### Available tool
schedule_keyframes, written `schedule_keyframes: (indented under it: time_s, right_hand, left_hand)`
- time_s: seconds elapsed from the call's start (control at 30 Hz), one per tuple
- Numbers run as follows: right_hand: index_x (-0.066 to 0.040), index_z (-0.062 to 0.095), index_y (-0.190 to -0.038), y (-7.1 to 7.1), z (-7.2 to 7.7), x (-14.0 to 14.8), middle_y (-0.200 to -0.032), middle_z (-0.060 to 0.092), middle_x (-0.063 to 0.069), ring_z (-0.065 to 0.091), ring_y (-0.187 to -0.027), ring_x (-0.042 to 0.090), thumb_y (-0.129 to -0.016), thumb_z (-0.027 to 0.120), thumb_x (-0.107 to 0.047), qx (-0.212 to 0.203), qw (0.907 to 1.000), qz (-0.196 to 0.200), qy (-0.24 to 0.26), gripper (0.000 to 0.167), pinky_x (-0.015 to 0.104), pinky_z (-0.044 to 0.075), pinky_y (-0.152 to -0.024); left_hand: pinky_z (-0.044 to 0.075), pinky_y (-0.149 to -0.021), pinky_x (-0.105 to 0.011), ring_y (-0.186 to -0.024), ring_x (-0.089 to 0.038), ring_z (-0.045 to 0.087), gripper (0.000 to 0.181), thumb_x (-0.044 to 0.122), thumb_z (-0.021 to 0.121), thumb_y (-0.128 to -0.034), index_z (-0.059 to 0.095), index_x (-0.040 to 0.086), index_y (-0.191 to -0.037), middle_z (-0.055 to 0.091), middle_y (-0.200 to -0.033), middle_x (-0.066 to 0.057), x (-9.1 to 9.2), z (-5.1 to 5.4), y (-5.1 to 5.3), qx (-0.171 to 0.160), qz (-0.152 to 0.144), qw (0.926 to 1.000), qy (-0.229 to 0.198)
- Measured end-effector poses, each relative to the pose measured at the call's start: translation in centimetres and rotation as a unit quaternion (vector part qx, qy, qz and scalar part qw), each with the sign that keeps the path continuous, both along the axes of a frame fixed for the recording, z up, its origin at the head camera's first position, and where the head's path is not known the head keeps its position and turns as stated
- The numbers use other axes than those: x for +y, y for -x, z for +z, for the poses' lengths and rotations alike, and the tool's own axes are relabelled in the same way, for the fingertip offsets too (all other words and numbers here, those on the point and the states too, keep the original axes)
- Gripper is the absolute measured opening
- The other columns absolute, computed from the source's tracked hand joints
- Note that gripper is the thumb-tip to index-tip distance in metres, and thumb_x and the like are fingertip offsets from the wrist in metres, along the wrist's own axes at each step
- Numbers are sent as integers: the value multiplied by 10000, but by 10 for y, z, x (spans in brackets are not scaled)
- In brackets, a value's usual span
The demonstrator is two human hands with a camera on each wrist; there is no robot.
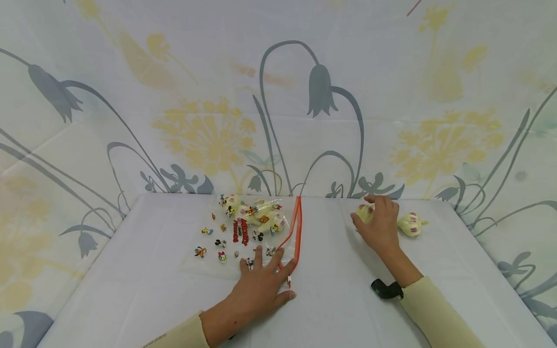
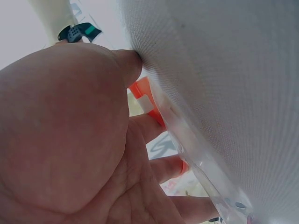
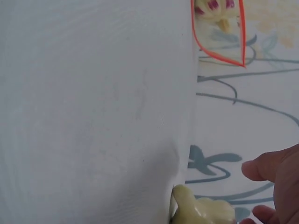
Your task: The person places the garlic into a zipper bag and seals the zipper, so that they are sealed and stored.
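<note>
A clear zip bag (image 1: pixel 226 263) printed with cartoon characters and edged with a red zip strip (image 1: pixel 298 232) lies on the table. Several garlic bulbs (image 1: pixel 278 222) show through its plastic. With fingers spread, my left hand (image 1: pixel 261 285) presses on the bag's near right corner. The left wrist view shows fingertips (image 2: pixel 164 169) against the plastic and red strip. Around a loose garlic bulb (image 1: pixel 364 212) hovers my right hand (image 1: pixel 379 224), thumb and fingers apart. In the right wrist view, that garlic bulb (image 3: pixel 205 212) rests on the cloth, with a visible gap to the thumb.
Another garlic bulb (image 1: pixel 410 224) lies just right of my right hand. White cloth covers the table (image 1: pixel 330 299). A flower-patterned curtain (image 1: pixel 287 121) hangs along the table's back and sides. A black strap device (image 1: pixel 386 289) sits at my right wrist.
</note>
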State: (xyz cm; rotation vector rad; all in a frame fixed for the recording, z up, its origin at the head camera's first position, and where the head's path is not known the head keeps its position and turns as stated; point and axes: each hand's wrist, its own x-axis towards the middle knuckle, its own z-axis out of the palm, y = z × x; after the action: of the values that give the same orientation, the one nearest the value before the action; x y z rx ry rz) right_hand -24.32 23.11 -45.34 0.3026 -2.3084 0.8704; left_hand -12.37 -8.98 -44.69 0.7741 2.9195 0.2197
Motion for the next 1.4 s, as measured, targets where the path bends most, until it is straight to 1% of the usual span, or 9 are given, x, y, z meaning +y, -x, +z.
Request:
schedule_keyframes:
  time_s: [0.1,0.2,0.37,0.57,0.8,0.87,1.03,1.2,1.4]
  right_hand:
    - [131,606,-1174,0,-2,3,-1149,551,332,453,-1071,506,-789,868,-14,-81,9999,-66,-36,487,618,293,-965]
    - [128,632,-1176,0,-3,4,-1151,529,332,437,-1072,513,-784,874,-19,-342,9992,-184,-27,484,610,305,-926]
    - [104,639,-1205,-1,-2,5,-1168,517,327,434,-1125,529,-809,849,-42,-808,9963,-300,33,472,613,330,-936]
    - [66,629,-1240,-2,-2,7,-1189,521,309,440,-1172,515,-850,828,-45,-1253,9919,-190,129,452,595,372,-931]
    - [41,625,-1246,-3,-1,10,-1224,498,306,496,-1133,455,-899,758,-73,-1800,9837,-8,-1,389,589,431,-913]
    - [36,620,-1260,-4,-1,10,-1225,502,305,504,-1133,444,-903,751,-77,-1864,9825,3,-42,397,585,445,-903]
    - [29,625,-1268,-3,1,11,-1214,521,301,508,-1135,435,-891,745,-58,-1869,9823,-19,-89,405,559,447,-889]
    - [30,627,-1271,-4,1,11,-1230,516,304,512,-1131,435,-887,750,-60,-1886,9821,16,-24,414,561,442,-898]
    - [17,633,-1274,-3,0,10,-1229,517,287,517,-1116,417,-880,749,-62,-1884,9821,-39,30,418,544,437,-901]
  left_hand:
    - [376,-989,-843,-1477,-619,332,701,618,604,-1011,451,317,-1625,379,-1692,-93,0,0,-1,-4,-3,10000,-23]
    - [377,-988,-842,-1477,-618,334,701,620,603,-1011,452,317,-1625,382,-1690,-93,0,-1,-1,16,-4,10000,-18]
    - [375,-988,-842,-1473,-617,339,703,625,601,-1009,454,317,-1623,386,-1688,-92,0,-2,-1,64,-1,10000,6]
    - [370,-995,-842,-1478,-619,329,704,623,595,-1013,446,316,-1628,380,-1692,-95,0,-1,0,12,-12,10000,2]
    - [366,-996,-845,-1485,-619,318,706,618,597,-1015,438,314,-1633,380,-1691,-102,0,1,0,-85,-7,10000,-8]
    - [365,-995,-846,-1485,-621,316,704,617,595,-1016,441,312,-1632,380,-1691,-103,0,1,-1,-85,-11,10000,-23]
    - [364,-993,-850,-1484,-626,313,700,613,594,-1018,443,309,-1631,379,-1692,-106,-1,1,-1,-60,-23,10000,-61]
    - [362,-990,-853,-1484,-629,309,700,609,596,-1019,441,310,-1632,377,-1692,-107,-1,2,-1,-77,-32,9999,-78]
    - [356,-995,-857,-1486,-630,304,702,611,603,-1015,444,312,-1630,370,-1697,-103,-1,3,0,-133,-21,9999,-75]
